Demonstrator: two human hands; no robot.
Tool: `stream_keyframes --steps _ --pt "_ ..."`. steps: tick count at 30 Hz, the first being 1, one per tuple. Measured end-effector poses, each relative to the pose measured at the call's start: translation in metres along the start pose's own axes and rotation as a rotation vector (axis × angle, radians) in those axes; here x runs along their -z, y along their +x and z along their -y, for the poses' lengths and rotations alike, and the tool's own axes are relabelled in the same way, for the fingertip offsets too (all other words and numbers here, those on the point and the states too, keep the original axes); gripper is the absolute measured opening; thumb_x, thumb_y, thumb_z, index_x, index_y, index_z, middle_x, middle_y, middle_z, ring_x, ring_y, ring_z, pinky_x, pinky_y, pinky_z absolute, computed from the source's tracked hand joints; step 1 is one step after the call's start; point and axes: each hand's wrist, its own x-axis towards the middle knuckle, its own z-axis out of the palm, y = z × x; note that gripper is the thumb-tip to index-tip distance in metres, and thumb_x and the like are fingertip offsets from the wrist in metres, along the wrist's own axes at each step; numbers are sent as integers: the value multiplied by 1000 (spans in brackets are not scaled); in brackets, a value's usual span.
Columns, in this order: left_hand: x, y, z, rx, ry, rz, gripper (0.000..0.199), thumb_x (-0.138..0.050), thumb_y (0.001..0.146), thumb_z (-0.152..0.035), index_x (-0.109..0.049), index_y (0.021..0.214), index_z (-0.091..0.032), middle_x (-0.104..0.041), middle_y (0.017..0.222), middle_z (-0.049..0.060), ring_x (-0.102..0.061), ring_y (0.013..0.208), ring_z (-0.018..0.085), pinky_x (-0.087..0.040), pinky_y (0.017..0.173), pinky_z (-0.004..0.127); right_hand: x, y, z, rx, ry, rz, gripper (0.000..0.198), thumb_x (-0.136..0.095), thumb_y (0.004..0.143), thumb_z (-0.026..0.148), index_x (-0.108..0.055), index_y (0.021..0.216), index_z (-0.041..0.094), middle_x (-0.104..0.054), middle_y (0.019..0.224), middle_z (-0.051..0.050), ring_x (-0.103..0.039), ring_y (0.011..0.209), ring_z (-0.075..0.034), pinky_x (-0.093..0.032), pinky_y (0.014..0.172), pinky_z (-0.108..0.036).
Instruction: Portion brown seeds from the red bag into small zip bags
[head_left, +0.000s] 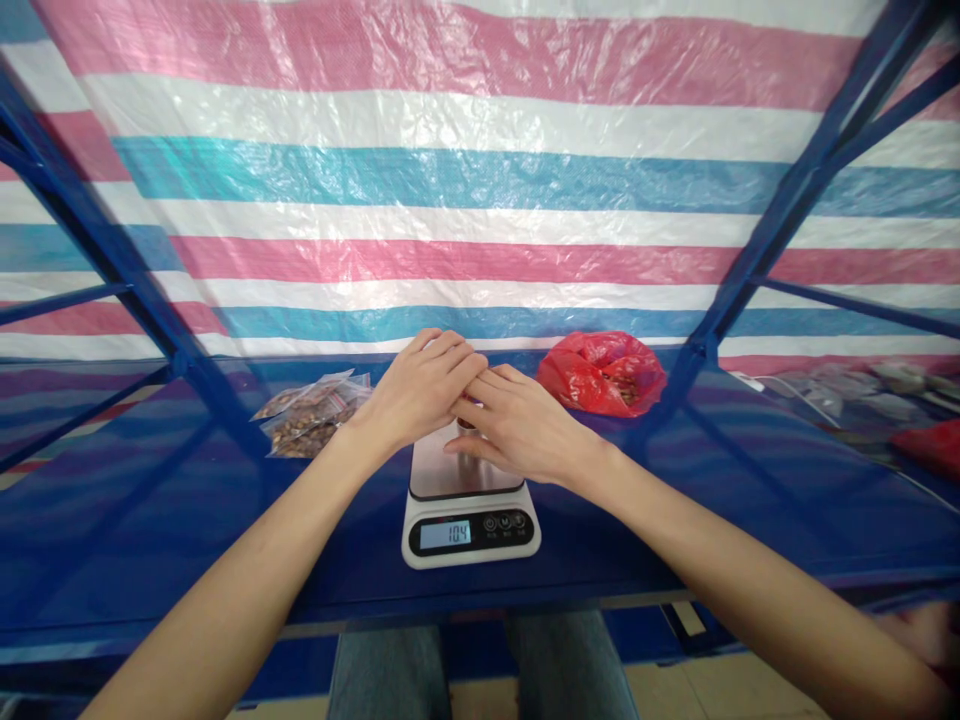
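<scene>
My left hand and my right hand meet over a white digital kitchen scale with a steel plate. The left fingers are bent and held together, their tips behind the right fingers. My right hand curves in from the right, its thumb apart from the other fingers and low over the plate. A small brown thing shows between the hands at the plate; most of it is hidden, and I cannot make out its kind. The lit display appears to read 10.4.
Clear zip bags of brown nuts or beans lie left of the scale. A red plastic bag, open with brown pieces inside, sits at right. Blue metal posts flank the blue shelf; a striped sheet hangs behind.
</scene>
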Motion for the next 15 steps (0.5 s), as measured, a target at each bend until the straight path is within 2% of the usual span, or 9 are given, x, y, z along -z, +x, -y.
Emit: stream_keyframes --steps 3,5,7,10,12,15 --pt "-2 -8 12 56 -7 -33 13 -55 96 -19 -67 102 -21 -73 95 8 -63 101 27 -47 92 42 6 -5 -2 -47 177 -158 31 -48 110 36 -71 122 20 -73 121 -13 -64 113 -28 -51 90 -45" --pt "-7 -15 21 113 -22 -59 13 -55 98 -21 -67 104 -20 -73 95 8 -64 98 25 -47 88 41 8 -10 -8 -134 314 -226 26 -53 108 31 -72 124 23 -74 118 -10 -65 110 -26 -51 93 -44" --pt "-14 -23 30 174 -81 -82 18 -54 100 -21 -68 112 -19 -75 99 7 -65 96 24 -48 86 39 6 -16 -17 -229 427 -191 25 -65 103 37 -72 123 25 -73 115 -8 -65 108 -25 -51 95 -43" --pt "-25 -31 36 281 -200 -79 22 -54 101 -22 -68 118 -19 -76 107 7 -68 98 22 -51 88 38 -3 -23 -29 -304 546 -46 41 -82 88 47 -72 121 25 -72 120 -8 -63 113 -27 -51 99 -44" --pt "-30 -32 35 337 -261 -67 21 -55 100 -22 -69 115 -19 -77 108 7 -69 99 22 -52 91 38 -10 -26 -32 -324 594 24 45 -88 81 48 -73 117 24 -72 124 -8 -62 117 -28 -50 101 -46" --pt "-34 -31 31 380 -302 -42 14 -59 96 -21 -70 105 -20 -77 104 6 -69 98 22 -52 92 38 -17 -27 -31 -350 627 57 40 -90 79 43 -76 112 24 -71 126 -9 -60 124 -30 -49 104 -48"
